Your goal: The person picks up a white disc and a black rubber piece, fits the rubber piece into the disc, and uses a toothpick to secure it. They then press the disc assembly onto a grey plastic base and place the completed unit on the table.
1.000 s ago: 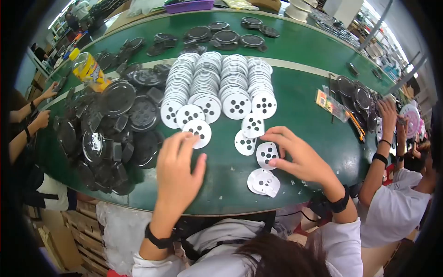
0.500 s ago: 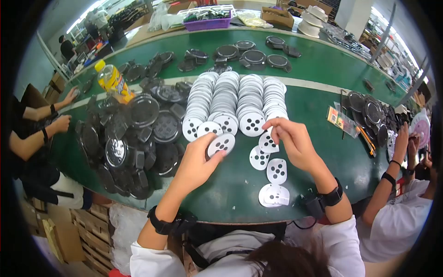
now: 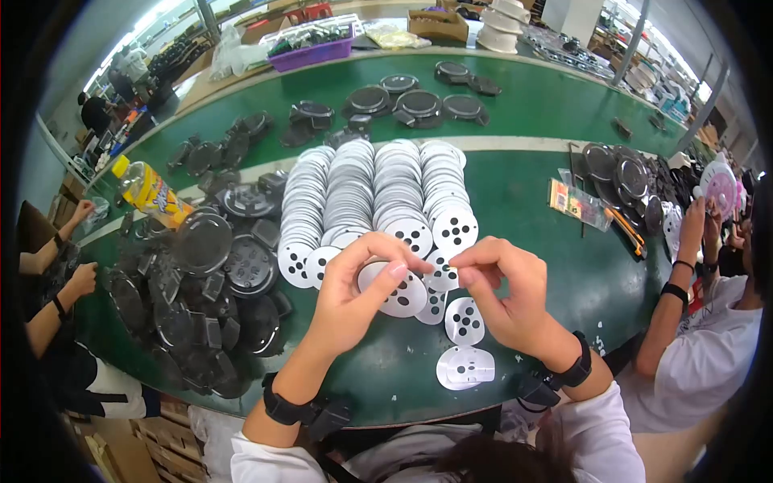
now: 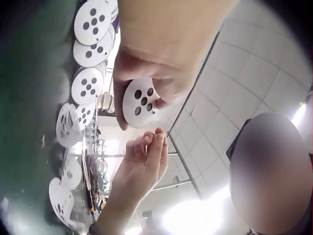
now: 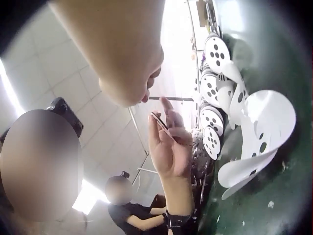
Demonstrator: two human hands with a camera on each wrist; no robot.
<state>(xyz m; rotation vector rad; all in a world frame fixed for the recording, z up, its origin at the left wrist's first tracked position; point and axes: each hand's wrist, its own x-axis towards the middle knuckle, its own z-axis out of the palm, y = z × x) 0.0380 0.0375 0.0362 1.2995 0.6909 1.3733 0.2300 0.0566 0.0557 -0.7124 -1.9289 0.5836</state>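
My left hand holds a white disc with several dark round holes, gripped at its edge between thumb and fingers. The left wrist view shows the same disc face-on. Just to its right, my right hand is raised with thumb and index fingertips together. Nothing shows between those fingertips in the left wrist view. Below the hands on the green table lie loose white discs, one small group nearest me. Overlapping rows of similar discs stand beyond the hands.
Dark round plastic parts are heaped at the left, beside a yellow-labelled bottle. More dark parts sit farther back. An orange-handled cutter and a plastic packet lie at the right, near another person's hands.
The left hand has picked up a white disc and brought it rightward, toward the right hand. The right hand has risen from the loose discs, and its thumb and index fingertips have come together.
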